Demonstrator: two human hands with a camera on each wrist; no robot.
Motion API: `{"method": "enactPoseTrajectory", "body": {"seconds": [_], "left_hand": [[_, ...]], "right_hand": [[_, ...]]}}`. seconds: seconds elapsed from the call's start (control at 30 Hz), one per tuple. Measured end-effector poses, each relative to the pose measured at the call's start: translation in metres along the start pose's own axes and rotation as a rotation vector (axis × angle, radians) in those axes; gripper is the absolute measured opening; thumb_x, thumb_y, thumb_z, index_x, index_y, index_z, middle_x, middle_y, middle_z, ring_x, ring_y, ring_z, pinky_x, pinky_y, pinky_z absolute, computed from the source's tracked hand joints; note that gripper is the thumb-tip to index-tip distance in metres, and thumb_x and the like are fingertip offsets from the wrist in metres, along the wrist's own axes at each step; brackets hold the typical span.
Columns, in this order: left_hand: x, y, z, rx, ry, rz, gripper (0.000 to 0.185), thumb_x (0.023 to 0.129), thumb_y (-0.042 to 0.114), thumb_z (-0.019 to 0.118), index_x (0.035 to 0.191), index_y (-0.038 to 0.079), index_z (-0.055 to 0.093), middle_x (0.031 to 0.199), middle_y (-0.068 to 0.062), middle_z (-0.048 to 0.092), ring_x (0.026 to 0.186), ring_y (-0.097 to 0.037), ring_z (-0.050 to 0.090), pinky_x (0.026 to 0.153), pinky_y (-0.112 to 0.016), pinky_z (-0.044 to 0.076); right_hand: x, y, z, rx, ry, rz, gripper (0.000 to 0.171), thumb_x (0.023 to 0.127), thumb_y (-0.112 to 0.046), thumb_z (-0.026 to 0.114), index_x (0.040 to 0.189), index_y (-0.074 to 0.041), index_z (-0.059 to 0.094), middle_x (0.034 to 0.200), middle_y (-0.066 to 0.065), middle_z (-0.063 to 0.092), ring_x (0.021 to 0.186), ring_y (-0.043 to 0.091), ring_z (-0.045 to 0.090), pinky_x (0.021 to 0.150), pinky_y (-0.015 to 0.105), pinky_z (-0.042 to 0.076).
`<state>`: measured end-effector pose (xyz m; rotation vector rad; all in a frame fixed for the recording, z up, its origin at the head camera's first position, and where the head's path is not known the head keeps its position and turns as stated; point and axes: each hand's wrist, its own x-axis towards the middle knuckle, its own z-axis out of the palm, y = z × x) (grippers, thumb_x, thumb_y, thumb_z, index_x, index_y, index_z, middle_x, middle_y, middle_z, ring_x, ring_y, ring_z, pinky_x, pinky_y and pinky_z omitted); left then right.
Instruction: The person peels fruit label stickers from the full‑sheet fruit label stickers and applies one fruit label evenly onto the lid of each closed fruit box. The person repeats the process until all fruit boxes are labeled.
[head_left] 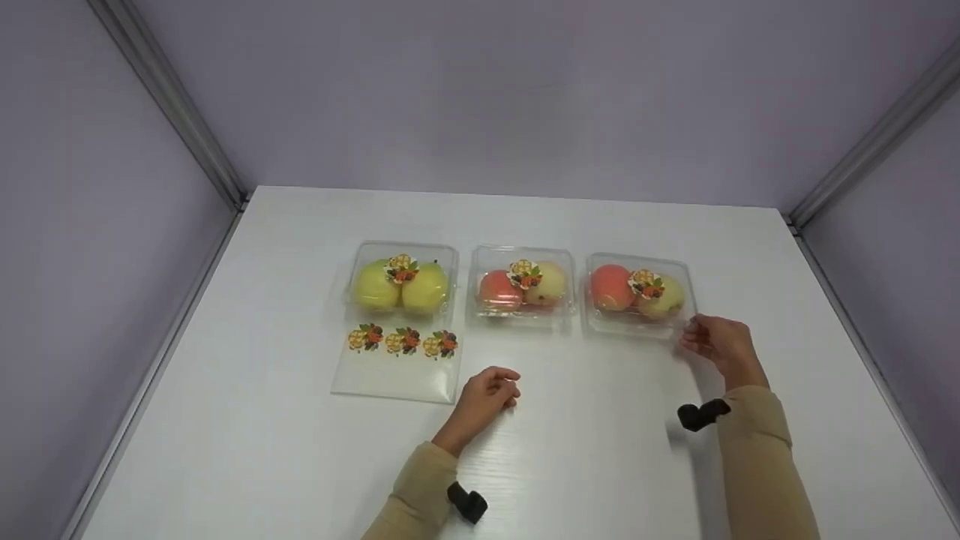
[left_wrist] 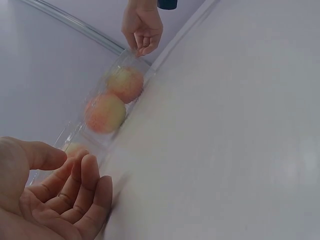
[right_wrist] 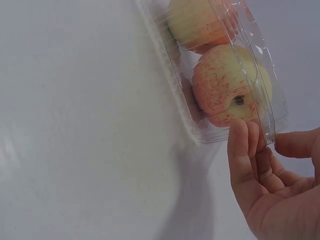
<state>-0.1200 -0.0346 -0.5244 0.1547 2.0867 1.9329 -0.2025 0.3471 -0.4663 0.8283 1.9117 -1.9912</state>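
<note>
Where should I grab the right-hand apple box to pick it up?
Probably by the near right corner of the right clamshell box, where the right hand already touches its rim: the lid is domed, while the flat rim sticks out for pinching.
</note>
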Motion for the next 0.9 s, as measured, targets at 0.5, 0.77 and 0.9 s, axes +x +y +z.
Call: {"method": "enactPoseTrajectory", "body": {"seconds": [0.5,0.77,0.9], "left_hand": [[0.004,0.005,-0.01,0.032,0.036,0.006,0.025,0.097,0.008,0.051,0.115,-0.007,0.059,0.095,-0.023,0.067,0.078,-0.009,0.063,0.074,-0.026,0.057],[0.02,0.031,-0.041,0.111,0.172,0.062,0.023,0.096,0.008,0.051,0.113,-0.006,0.061,0.094,-0.02,0.066,0.078,-0.009,0.061,0.077,-0.028,0.057],[0.035,0.06,-0.055,0.206,0.26,0.163,0.022,0.097,0.01,0.052,0.111,-0.003,0.063,0.098,-0.02,0.068,0.083,-0.017,0.063,0.076,-0.025,0.054]], "right_hand": [[-0.001,-0.002,-0.001,-0.092,0.146,-0.033,0.023,0.099,-0.02,0.047,0.108,0.0,0.055,0.063,-0.006,0.062,0.061,0.004,0.064,0.064,0.019,0.058],[-0.024,-0.011,0.019,-0.717,0.508,-0.42,0.043,0.099,-0.024,0.042,0.114,0.012,0.06,0.096,0.027,0.067,0.085,0.031,0.063,0.079,0.041,0.051],[-0.034,-0.019,0.053,-0.711,0.544,-0.692,0.033,0.097,-0.017,0.05,0.108,0.012,0.061,0.104,0.031,0.062,0.096,0.042,0.058,0.086,0.05,0.047]]}}
